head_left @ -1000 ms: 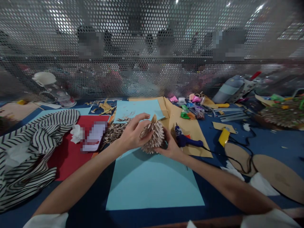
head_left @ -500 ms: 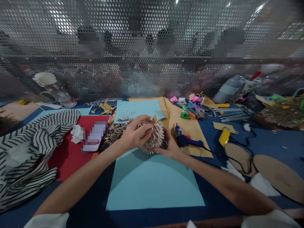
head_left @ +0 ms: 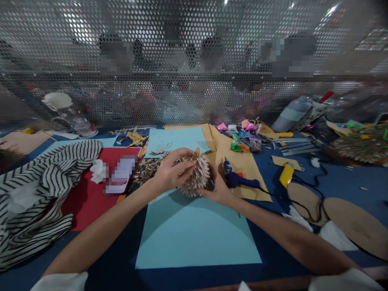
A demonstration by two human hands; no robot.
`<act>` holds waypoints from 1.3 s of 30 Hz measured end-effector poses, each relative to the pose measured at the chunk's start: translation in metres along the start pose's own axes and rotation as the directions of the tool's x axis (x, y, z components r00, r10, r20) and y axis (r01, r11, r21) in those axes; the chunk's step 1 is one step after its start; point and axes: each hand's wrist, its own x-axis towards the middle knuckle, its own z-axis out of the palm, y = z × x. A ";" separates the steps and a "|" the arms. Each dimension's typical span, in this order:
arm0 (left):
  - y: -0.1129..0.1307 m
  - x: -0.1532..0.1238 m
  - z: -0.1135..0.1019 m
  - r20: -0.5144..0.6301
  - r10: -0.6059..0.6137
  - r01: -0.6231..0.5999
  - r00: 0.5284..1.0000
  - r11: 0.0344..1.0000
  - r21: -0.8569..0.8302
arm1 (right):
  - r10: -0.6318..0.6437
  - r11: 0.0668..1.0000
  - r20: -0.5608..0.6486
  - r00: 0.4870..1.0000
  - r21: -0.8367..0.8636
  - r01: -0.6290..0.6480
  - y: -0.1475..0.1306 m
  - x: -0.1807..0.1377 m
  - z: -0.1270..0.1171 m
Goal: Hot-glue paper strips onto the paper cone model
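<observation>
the spiky folded-paper ball [head_left: 197, 176] sits just above the light blue sheet [head_left: 194, 230] on the table [head_left: 333, 186], the left hand [head_left: 169, 171] closed over its top and the right hand [head_left: 216, 188] cupping its side; it looks light, stiff-tipped and easily crushed, best held from beneath

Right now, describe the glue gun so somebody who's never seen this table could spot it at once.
Start at the big light blue sheet in front of the person and go up to the spiky paper ball held in both hands. Just right of the right hand, on brown paper, lies the glue gun: the only dark blue tool there, with a black cord trailing right.
</observation>
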 end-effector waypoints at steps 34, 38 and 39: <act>0.001 0.002 -0.002 0.018 -0.015 0.015 1.000 0.999 -0.030 | -0.035 0.998 0.000 0.999 -0.052 0.035 0.004 0.000 -0.001; 0.000 0.001 -0.001 0.018 -0.013 0.013 1.000 1.000 -0.024 | -0.028 0.998 -0.004 1.000 -0.059 0.027 0.002 0.001 -0.001; 0.000 0.000 -0.001 0.018 -0.020 0.020 1.000 1.000 -0.022 | -0.027 0.998 -0.003 1.000 -0.057 0.027 0.002 0.001 -0.001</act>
